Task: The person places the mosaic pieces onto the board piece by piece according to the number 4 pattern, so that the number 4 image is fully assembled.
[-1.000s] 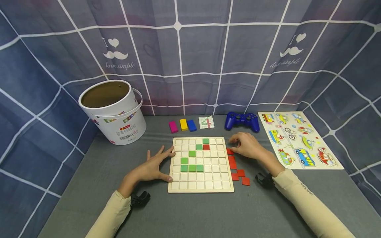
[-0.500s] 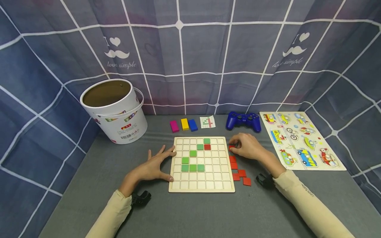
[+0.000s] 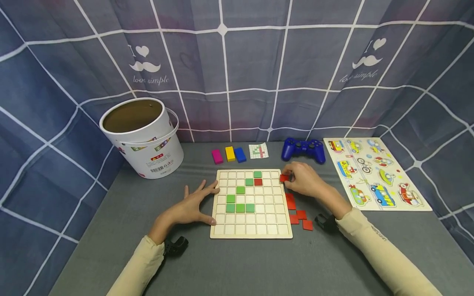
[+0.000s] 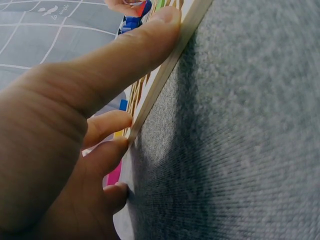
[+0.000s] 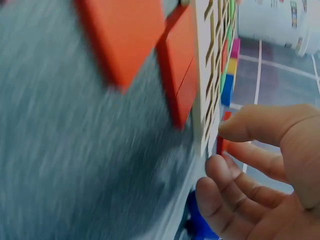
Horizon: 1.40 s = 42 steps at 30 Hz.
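Note:
A wooden grid board (image 3: 252, 230) lies on the grey table, with several green tiles (image 3: 240, 208) and one red tile (image 3: 257, 182) in its squares. My left hand (image 3: 189, 207) rests along the board's left edge, thumb and fingertips touching the rim with the fingers spread. In the left wrist view the thumb (image 4: 130, 55) lies over the wooden edge. My right hand (image 3: 305, 179) pinches a red square tile (image 3: 284, 178) between thumb and fingers at the board's upper right edge. Several loose red tiles (image 3: 291, 201) lie along the board's right side.
Behind the board lie magenta (image 3: 217, 156), yellow (image 3: 230, 154) and blue (image 3: 240, 155) blocks, a small pattern card (image 3: 258, 151) and a blue game controller (image 3: 303, 150). A white bucket (image 3: 159, 160) stands back left; a picture puzzle board (image 3: 385, 174) lies right.
The right hand has picked up a red tile from beside the board and moved it slightly up and left to the board's edge. The left hand has stayed in place.

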{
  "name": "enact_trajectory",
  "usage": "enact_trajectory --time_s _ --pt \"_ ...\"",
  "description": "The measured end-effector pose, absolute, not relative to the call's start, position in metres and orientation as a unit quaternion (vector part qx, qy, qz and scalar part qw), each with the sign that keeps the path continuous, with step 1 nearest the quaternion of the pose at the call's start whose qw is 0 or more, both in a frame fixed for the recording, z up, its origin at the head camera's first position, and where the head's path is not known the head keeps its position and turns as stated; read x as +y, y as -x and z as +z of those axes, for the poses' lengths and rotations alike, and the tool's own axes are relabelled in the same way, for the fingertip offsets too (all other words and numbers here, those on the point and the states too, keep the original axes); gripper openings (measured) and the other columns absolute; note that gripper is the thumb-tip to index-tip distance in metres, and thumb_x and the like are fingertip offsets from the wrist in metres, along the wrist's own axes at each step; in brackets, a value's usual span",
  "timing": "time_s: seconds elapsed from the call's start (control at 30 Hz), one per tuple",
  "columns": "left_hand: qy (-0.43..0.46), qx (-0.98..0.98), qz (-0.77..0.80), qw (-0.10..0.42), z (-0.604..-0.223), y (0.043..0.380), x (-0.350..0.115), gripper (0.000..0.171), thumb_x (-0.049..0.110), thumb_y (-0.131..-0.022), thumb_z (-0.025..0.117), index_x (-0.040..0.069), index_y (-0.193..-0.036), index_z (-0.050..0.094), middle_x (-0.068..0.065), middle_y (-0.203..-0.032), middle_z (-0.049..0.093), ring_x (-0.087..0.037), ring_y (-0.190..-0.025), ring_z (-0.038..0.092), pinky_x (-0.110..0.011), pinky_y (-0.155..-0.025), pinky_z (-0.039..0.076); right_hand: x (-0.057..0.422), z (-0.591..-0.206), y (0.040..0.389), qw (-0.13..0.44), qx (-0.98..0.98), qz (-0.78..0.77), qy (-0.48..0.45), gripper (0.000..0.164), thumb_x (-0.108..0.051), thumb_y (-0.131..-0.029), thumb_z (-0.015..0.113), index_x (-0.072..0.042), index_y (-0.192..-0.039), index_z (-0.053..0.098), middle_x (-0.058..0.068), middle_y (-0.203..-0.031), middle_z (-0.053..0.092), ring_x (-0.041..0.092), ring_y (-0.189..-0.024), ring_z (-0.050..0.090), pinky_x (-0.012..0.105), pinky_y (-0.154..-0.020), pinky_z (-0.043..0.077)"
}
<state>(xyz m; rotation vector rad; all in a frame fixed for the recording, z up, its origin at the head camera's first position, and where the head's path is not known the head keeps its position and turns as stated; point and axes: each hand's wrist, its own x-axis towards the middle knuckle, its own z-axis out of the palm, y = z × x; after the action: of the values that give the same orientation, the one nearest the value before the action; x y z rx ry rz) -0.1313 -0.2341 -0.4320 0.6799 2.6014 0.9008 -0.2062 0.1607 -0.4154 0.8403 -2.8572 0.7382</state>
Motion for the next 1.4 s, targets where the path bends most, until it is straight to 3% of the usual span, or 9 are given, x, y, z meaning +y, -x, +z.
enact_trajectory --time_s 0.5,0.9,1.17,1.4 --pt "-0.237 0.909 0.309 0.15 -0.432 0.131 -0.234 0.103 0.044 -0.069 0.091 0.018 -0.154 0.039 0.0 -0.167 0.014 -0.036 -0.151 -0.001 -0.074 -0.103 -0.018 0.106 -0.417 0.189 0.012 -0.904 0.238 -0.355 0.027 -0.007 -0.075 0.073 -0.011 -0.101 0.078 0.0 -0.087 0.061 0.011 -0.066 0.048 0.029 -0.056 0.041" --pt "-0.238 0.908 0.311 0.15 -0.43 0.13 -0.234 0.1 0.041 -0.07 0.091 0.017 -0.153 0.041 -0.001 -0.167 0.013 -0.037 -0.151 -0.001 -0.074 -0.103 -0.018 0.09 -0.42 0.19 -0.002 -0.909 0.223 -0.351 0.025 -0.005 -0.073 0.071 -0.012 -0.096 0.076 0.0 -0.085 0.057 0.013 -0.068 0.045 0.028 -0.058 0.035" --pt "-0.237 0.908 0.309 0.151 -0.431 0.13 -0.234 0.1 0.043 -0.07 0.09 0.017 -0.153 0.04 -0.001 -0.167 0.013 -0.037 -0.151 0.0 -0.075 -0.102 -0.018 0.103 -0.418 0.186 0.008 -0.905 0.243 -0.349 0.028 -0.01 -0.076 0.074 -0.012 -0.104 0.077 -0.001 -0.086 0.062 0.011 -0.069 0.049 0.031 -0.061 0.041" --pt "-0.242 0.906 0.315 0.147 -0.431 0.13 -0.235 0.1 0.042 -0.071 0.09 0.016 -0.153 0.04 -0.001 -0.167 0.013 -0.037 -0.151 -0.001 -0.074 -0.103 -0.018 0.146 -0.418 0.18 0.019 -0.909 0.263 -0.323 0.024 -0.009 -0.076 0.079 -0.009 -0.1 0.076 -0.001 -0.08 0.062 0.006 -0.064 0.052 0.029 -0.059 0.044"
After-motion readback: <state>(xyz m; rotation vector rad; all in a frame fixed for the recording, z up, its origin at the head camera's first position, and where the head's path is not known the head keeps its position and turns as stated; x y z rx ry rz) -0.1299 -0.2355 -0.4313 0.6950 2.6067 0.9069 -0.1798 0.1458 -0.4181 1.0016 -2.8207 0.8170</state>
